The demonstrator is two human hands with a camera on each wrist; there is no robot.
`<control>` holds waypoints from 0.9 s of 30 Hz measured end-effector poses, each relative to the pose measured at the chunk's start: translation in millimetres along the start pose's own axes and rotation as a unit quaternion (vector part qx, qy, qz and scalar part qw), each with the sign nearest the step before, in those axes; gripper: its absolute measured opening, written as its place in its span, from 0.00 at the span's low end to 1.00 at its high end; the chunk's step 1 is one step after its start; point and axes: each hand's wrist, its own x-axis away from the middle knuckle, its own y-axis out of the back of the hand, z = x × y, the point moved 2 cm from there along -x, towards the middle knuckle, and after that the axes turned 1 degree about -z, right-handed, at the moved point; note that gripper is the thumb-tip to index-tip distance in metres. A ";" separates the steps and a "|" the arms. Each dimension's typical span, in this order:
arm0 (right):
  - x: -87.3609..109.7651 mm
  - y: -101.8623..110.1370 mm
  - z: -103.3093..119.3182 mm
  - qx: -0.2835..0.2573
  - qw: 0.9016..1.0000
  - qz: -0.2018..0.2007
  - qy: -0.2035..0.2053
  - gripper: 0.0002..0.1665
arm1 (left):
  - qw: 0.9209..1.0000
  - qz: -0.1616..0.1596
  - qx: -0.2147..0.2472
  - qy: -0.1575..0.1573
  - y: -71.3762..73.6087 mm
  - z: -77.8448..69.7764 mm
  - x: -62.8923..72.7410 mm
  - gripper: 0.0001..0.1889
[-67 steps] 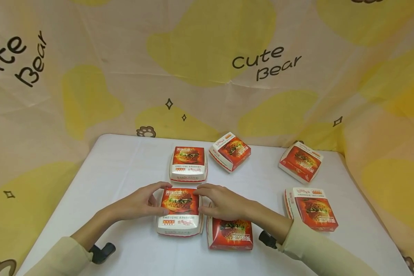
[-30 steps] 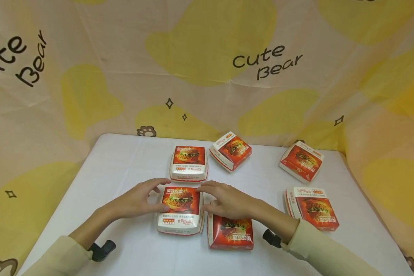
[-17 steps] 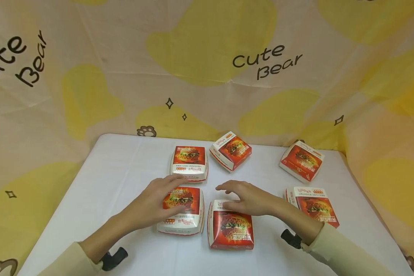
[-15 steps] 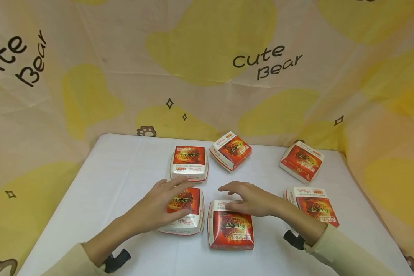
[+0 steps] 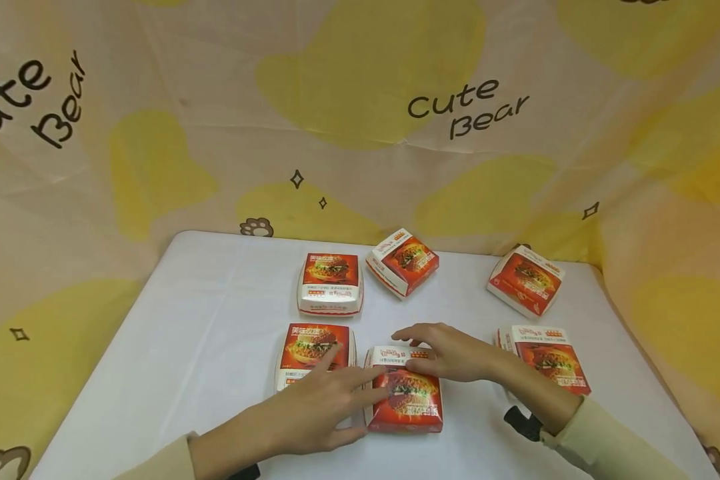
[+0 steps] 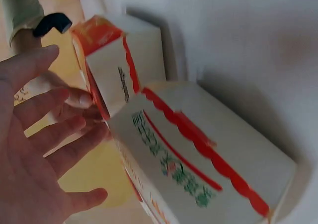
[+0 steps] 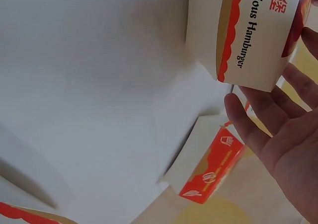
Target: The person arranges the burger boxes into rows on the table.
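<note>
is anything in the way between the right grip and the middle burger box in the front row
Nothing visible is: the right grip is at the far right corner of the middle burger box. The left grip reaches over the box's left side, leaving that corner unblocked.

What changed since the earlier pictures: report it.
The left hand left the left side of the front-left box and shifted right, now spread toward the front-middle box. The right hand also left the front-left box, moving right to the front-middle box's far edge; contact is unclear. Both boxes and the four others stayed put.
</note>
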 end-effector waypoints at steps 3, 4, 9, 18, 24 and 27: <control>0.5 0.2 -2.2 0.002 1.000 0.000 0.000 0.31 | 1.000 0.010 -0.013 -0.010 -5.8 -5.1 -3.4 0.31; 0.8 0.4 -2.8 0.002 1.000 0.000 -0.001 0.31 | 1.000 0.014 -0.014 -0.011 -7.3 -6.0 -4.2 0.31; 2.2 2.8 -3.7 0.011 1.000 -0.005 0.003 0.29 | 1.000 0.019 -0.019 -0.008 -11.1 -6.9 -7.3 0.31; 3.9 5.7 -8.2 0.002 1.000 -0.012 -0.005 0.29 | 0.999 0.043 0.023 0.023 -11.2 -2.1 -13.0 0.30; 3.4 5.8 -5.1 -0.008 1.000 -0.007 -0.003 0.33 | 0.997 0.056 0.036 0.036 -10.9 0.9 -18.0 0.30; 2.9 4.8 -3.9 -0.012 1.000 0.000 0.002 0.33 | 0.997 0.056 0.036 0.040 -10.9 1.8 -20.5 0.30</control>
